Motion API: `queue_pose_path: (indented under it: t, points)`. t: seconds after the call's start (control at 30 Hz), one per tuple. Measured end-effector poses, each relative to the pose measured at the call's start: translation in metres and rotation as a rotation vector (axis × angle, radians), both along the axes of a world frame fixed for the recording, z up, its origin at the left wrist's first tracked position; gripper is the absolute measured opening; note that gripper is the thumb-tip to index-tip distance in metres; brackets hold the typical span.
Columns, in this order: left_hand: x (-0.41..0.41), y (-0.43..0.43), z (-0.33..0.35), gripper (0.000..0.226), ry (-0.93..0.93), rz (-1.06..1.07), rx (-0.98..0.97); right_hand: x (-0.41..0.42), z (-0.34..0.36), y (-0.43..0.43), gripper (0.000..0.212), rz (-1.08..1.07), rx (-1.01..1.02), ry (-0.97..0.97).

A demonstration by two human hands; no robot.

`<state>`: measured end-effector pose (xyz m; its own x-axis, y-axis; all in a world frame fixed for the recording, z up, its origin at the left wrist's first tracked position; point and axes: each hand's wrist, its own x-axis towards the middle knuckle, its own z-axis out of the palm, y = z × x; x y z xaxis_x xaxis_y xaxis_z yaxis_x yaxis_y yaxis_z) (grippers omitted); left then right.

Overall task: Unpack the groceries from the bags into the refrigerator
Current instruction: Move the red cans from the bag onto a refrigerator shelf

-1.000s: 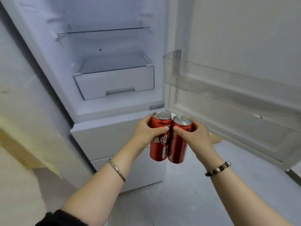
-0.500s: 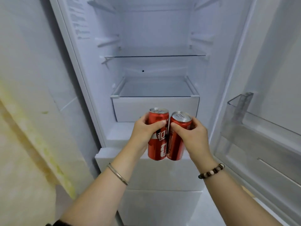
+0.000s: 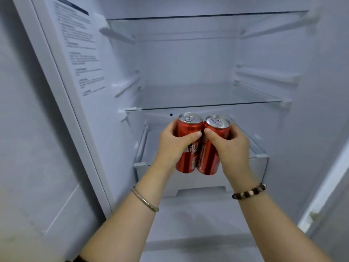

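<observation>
Closer than half a second ago, the refrigerator (image 3: 188, 69) now fills the view, and the two cans have come up and in toward its open compartment. Inside, an upper glass shelf (image 3: 207, 16) and a lower glass shelf (image 3: 207, 105) span the space. A printed label (image 3: 81, 53) sits on the left wall and a white drawer (image 3: 259, 167) lies under the lower shelf. The left hand (image 3: 173, 148) holds the left can (image 3: 188, 127) and the right hand (image 3: 234, 148) holds the right can (image 3: 207, 159). Each grip is closed round the upper half of its can, thumb across the front. The cans are upright and touching side by side, held in the air just in front of the drawer, their tops just below the lower shelf's front edge. Sealed cans like these are probably weighty for their size, stiff, smooth and perhaps slick, so a wrap round the body looks the sound hold. That shelf edge is the nearest thing in the way if they are to go above it. A bangle (image 3: 144, 200) rings the left wrist and a bead bracelet (image 3: 249, 191) the right.
</observation>
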<state>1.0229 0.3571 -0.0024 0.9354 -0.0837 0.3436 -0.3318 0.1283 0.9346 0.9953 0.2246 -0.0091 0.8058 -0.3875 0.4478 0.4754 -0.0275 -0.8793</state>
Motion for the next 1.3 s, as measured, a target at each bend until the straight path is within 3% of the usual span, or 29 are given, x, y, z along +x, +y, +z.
queue_pose_path:
  t: [0.87,1.13,1.3]
  points:
    - [0.077,0.000,-0.012,0.039,0.051,0.139,-0.004,0.096,-0.004,-0.005,0.028,0.137,-0.130,0.070]
    - [0.061,0.002,-0.025,0.069,0.112,0.263,0.390,0.097,-0.039,-0.021,0.043,0.208,-0.317,0.240]
    - [0.066,0.007,-0.033,0.066,0.126,0.383,0.411,0.103,-0.044,-0.018,0.047,0.155,-0.354,0.240]
